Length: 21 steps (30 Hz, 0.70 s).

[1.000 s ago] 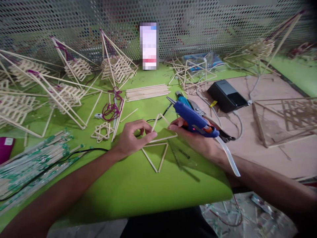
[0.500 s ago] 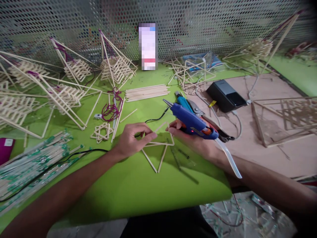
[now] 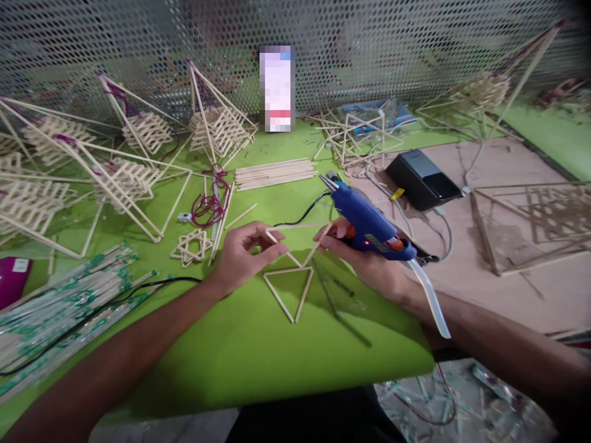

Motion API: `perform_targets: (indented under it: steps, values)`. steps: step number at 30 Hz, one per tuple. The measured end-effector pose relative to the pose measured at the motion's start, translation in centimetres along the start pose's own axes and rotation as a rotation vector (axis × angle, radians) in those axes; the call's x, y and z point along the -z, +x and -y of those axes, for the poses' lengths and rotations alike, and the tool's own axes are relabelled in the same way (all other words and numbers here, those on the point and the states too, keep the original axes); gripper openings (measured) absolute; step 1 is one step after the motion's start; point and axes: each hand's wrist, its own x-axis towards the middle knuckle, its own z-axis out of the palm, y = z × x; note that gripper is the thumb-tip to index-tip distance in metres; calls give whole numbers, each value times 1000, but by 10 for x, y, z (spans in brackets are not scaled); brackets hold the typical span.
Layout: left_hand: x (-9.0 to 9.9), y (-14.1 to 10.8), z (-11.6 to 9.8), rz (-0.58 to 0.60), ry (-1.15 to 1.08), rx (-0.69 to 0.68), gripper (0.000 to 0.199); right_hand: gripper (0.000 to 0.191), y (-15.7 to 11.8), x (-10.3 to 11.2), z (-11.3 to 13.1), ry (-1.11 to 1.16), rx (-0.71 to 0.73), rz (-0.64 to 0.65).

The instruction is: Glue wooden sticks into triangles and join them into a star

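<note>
Left hand: thumb and fingertips of the left hand were closed on the upper left corner of the raised stick triangle.
Right hand: the right hand was wrapped around the blue glue gun, while its thumb and fingertips pinched the triangle's right side.
Raised triangle: between the hands, its lowest corner pointed to six o'clock, close above the lying triangle; whether the two touched could not be told.
Nozzle: the metal nozzle aimed at about ten o'clock, and a red light glowed on the body. If hot, it could have burned fingers or smeared glue should the wrist have rolled during the shared grip.
Joints: uneven pull from the two hands, or glue not fully set, could have opened a corner or skewed the frame. Dipping it too low could have nudged the lying triangle.
Black cord: the cord curved behind the raised triangle and could have snagged a stick if the gun had swung.
Beyond: the loose sticks lay at eleven o'clock, purple string at ten, the stick star at nine, and the black box at two, all on the worktop.
</note>
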Motion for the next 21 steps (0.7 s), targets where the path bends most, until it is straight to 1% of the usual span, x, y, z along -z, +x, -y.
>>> perform_targets:
  steps: [3, 7, 11, 15, 19, 21]
  values:
    - [1, 2, -2, -6, -25, 14, 15, 33, -1, -1, 1, 73, -28, 31]
    - [1, 1, -3, 8, -45, 22, 11, 34, -1, -2, 4, 122, -54, 32]
    - [-1, 1, -3, 23, -60, 22, 8, 33, 1, 1, -2, 142, -11, -27]
    - [0, 1, -2, 30, -75, 20, 8, 30, 2, 5, -10, 107, 20, -91]
    - [2, 0, 0, 19, -96, 21, 7, 31, 1, 2, -6, 111, 3, -47]
    - [3, 0, 2, 7, -107, 21, 9, 32, -1, -2, -2, 103, 9, -41]
